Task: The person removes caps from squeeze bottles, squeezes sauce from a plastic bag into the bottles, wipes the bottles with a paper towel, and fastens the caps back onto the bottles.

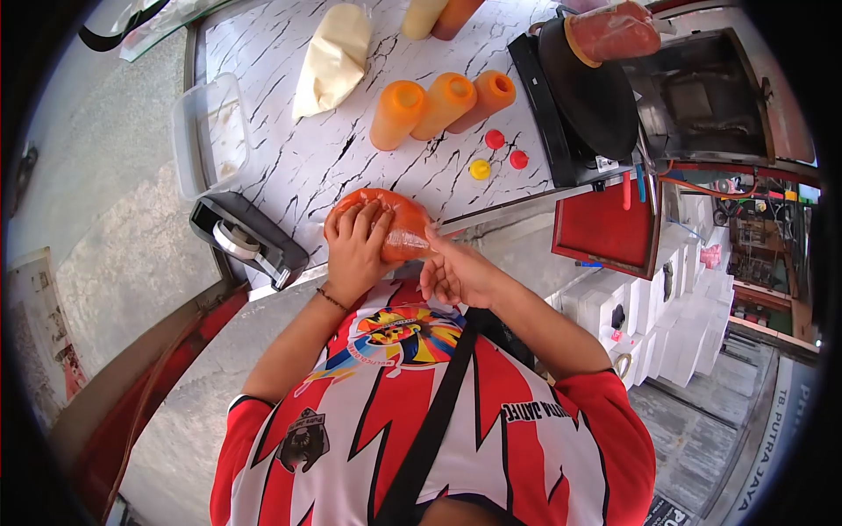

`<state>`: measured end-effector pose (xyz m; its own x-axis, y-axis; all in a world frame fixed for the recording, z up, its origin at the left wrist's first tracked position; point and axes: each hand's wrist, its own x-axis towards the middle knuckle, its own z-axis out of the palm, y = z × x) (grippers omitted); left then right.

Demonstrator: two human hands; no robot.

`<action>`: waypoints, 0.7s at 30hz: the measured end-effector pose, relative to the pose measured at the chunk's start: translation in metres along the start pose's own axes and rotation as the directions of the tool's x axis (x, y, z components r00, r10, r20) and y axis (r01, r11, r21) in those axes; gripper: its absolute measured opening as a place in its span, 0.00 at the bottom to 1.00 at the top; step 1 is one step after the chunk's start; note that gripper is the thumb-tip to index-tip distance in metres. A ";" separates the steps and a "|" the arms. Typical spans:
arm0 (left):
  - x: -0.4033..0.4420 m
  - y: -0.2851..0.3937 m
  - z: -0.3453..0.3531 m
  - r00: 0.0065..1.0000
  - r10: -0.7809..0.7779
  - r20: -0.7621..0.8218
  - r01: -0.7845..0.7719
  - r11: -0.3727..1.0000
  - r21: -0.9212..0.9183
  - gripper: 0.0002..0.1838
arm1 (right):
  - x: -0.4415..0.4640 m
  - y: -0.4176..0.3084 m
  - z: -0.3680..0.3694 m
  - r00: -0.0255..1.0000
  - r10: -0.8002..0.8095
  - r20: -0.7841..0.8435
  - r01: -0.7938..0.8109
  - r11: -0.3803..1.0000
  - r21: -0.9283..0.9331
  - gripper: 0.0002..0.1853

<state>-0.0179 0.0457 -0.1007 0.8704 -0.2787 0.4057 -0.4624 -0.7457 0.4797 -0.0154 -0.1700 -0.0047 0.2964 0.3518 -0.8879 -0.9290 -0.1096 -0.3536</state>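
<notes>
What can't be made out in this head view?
- Head view: part of the orange bag, covered by the left hand.
- Head view: the far ends of the pale bottle and the brownish bottle, cut off by the top edge.
- Head view: print on the white label, too small to read.

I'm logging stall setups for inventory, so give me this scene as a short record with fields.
Left hand: laid over the orange bag, fingers spread
Right hand: at the bag's right end, fingers touching it
Bag position: at the near edge of the table
Bottles: three orange ones grouped upright, uncapped; two more at the top of the view
Caps: two red, one yellow, beside the grouped bottles
Far side: pale bag
Left side: clear tub, tape dispenser
</notes>
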 end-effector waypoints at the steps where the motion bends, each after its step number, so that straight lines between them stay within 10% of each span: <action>1: -0.002 0.001 0.000 1.000 0.001 -0.002 -0.001 1.000 -0.002 0.45 | -0.002 0.000 0.002 1.000 -0.003 -0.001 0.003 1.000 0.011 0.45; 14: 0.033 0.037 -0.013 0.976 0.143 0.166 -0.095 0.960 -0.264 0.50 | -0.002 0.007 0.014 0.968 -0.251 -0.016 0.252 0.964 0.083 0.29; 15: 0.041 0.043 -0.009 0.987 0.123 0.106 -0.081 0.938 -0.336 0.32 | 0.000 0.007 0.013 0.955 -0.296 -0.013 0.296 0.953 0.068 0.29; 21: 0.041 0.030 0.020 0.982 0.186 0.042 -0.167 0.944 -0.286 0.10 | -0.003 0.015 0.017 0.922 -0.385 -0.040 0.387 0.922 0.034 0.28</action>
<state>0.0068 -0.0005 -0.0852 0.7754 -0.4379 0.4549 -0.6298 -0.4842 0.6074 -0.0336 -0.1566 -0.0023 0.6402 0.3298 -0.6939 -0.7490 0.0668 -0.6592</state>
